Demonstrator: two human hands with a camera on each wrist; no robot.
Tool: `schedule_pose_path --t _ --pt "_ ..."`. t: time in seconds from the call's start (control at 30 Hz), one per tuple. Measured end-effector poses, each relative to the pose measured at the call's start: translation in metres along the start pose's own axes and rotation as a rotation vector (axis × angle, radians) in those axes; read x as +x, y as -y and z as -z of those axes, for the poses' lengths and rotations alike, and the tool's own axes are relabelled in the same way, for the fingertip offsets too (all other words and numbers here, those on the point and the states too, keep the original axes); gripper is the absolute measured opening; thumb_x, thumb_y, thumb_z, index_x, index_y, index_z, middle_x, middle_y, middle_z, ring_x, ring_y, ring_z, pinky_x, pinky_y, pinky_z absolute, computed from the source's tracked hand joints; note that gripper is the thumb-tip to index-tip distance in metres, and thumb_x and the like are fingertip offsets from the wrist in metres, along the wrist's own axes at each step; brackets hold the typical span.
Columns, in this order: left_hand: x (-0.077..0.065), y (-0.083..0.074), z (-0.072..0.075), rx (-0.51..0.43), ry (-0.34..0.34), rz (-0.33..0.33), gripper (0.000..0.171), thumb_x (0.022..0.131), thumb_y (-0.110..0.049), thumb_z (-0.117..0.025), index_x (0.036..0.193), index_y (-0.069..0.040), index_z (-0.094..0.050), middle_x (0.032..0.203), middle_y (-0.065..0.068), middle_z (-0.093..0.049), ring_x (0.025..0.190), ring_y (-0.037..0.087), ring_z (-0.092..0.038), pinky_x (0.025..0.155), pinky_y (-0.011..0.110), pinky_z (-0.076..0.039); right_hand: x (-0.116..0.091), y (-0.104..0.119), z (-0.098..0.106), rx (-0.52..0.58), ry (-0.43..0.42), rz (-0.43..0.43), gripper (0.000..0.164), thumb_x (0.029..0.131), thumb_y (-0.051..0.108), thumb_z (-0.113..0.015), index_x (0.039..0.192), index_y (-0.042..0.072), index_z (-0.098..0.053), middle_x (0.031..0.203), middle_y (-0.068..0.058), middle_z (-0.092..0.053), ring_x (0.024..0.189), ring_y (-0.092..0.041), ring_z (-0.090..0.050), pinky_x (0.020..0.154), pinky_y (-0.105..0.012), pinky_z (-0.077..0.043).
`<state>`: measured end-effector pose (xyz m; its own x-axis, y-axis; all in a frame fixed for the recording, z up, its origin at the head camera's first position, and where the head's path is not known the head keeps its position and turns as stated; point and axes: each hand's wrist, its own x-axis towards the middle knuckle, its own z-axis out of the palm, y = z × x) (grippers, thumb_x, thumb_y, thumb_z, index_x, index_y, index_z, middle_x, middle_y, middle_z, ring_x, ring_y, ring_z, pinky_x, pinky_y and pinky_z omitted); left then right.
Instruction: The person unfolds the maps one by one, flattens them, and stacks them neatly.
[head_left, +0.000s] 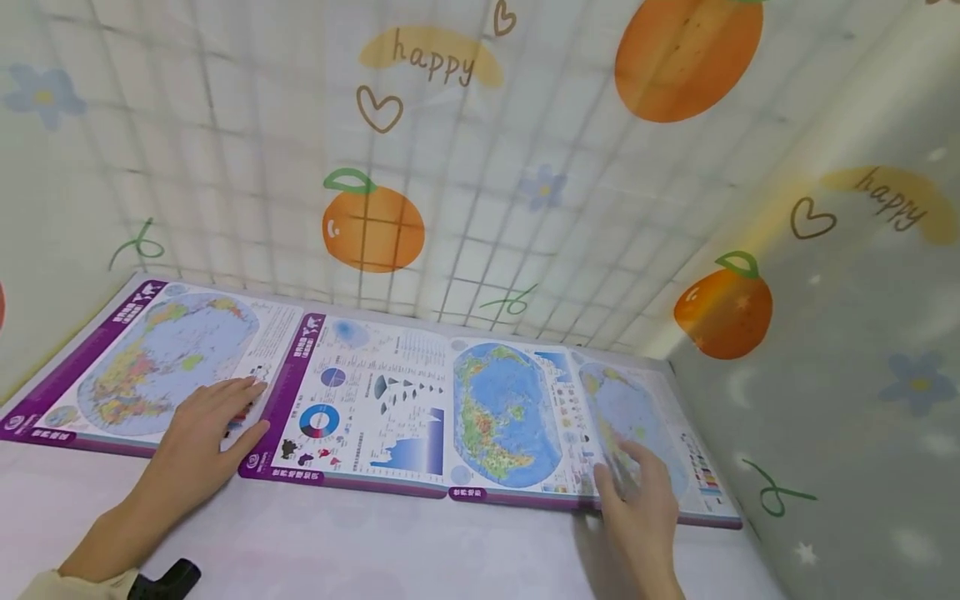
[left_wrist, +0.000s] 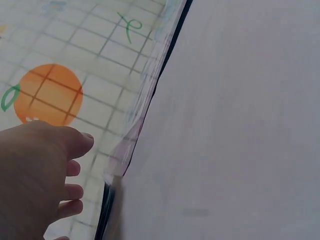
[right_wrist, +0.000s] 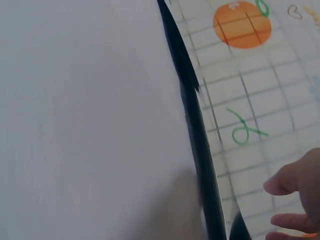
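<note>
Glossy world map sheets lie side by side in a row. My left hand (head_left: pixel 198 433) rests with fingers extended on the leftmost map (head_left: pixel 176 329), which has a purple strip down its left side. Beside it is a sheet of charts and diagrams (head_left: pixel 405 392), also purple-edged. Further right comes a blue relief map (head_left: pixel 502 417). My right hand (head_left: pixel 643 508) lies over the front part of the paler rightmost map (head_left: pixel 660 417), fingers loosely bent. In the wrist views, the left hand (left_wrist: pixel 35 175) and right hand (right_wrist: pixel 302 195) show beside the sheets' dark front edges, their palms hidden.
A white tabletop (head_left: pixel 375 550) extends in front of the maps. Behind them rises a translucent curtain (head_left: pixel 450 167) printed with oranges, with a wire grid showing through. A similar printed curtain (head_left: pixel 847 375) stands close at the right. A black strap (head_left: pixel 165 581) circles the left sleeve.
</note>
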<state>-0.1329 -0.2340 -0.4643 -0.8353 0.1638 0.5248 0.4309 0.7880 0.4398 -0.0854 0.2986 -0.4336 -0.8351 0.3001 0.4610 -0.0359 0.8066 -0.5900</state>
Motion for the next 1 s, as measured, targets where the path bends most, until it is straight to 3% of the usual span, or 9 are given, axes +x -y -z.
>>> schedule_pose_path --t 0.3,0.47,0.77,1.0 --pt "0.004 0.012 0.006 0.005 -0.046 0.014 0.047 0.092 -0.016 -0.079 0.136 -0.001 -0.067 0.139 0.026 -0.065 0.130 0.049 -0.055 0.108 0.070 -0.035 0.005 0.025 -0.022 0.031 0.036 0.169 0.046 0.087 0.003 -0.081 0.129 -0.003 -0.064 0.133 -0.027 -0.065 0.130 -0.049 -0.057 0.107 -0.065 -0.041" --pt "0.005 0.019 0.010 0.021 -0.075 0.011 0.048 0.091 -0.016 -0.080 0.134 0.000 -0.068 0.137 0.027 -0.066 0.129 0.050 -0.056 0.107 0.068 -0.037 0.001 0.048 -0.045 0.071 0.116 0.192 0.046 0.088 0.002 -0.080 0.132 -0.002 -0.063 0.135 -0.023 -0.066 0.129 -0.045 -0.059 0.103 -0.066 -0.047" --pt "0.006 0.036 0.025 0.049 -0.106 0.074 0.050 0.091 -0.015 -0.078 0.136 0.002 -0.065 0.139 0.030 -0.061 0.132 0.052 -0.050 0.108 0.071 -0.034 -0.008 0.099 -0.092 0.158 0.214 0.276 0.047 0.089 0.006 -0.080 0.133 -0.001 -0.063 0.137 -0.019 -0.066 0.131 -0.041 -0.059 0.106 -0.062 -0.048" --pt "0.002 0.052 0.033 0.088 -0.115 0.149 0.050 0.093 -0.013 -0.075 0.136 0.006 -0.062 0.140 0.035 -0.058 0.134 0.057 -0.045 0.116 0.071 -0.026 -0.016 0.132 -0.114 0.185 0.287 0.293 0.046 0.090 0.009 -0.080 0.132 0.002 -0.064 0.140 -0.018 -0.064 0.136 -0.039 -0.056 0.110 -0.060 -0.047"
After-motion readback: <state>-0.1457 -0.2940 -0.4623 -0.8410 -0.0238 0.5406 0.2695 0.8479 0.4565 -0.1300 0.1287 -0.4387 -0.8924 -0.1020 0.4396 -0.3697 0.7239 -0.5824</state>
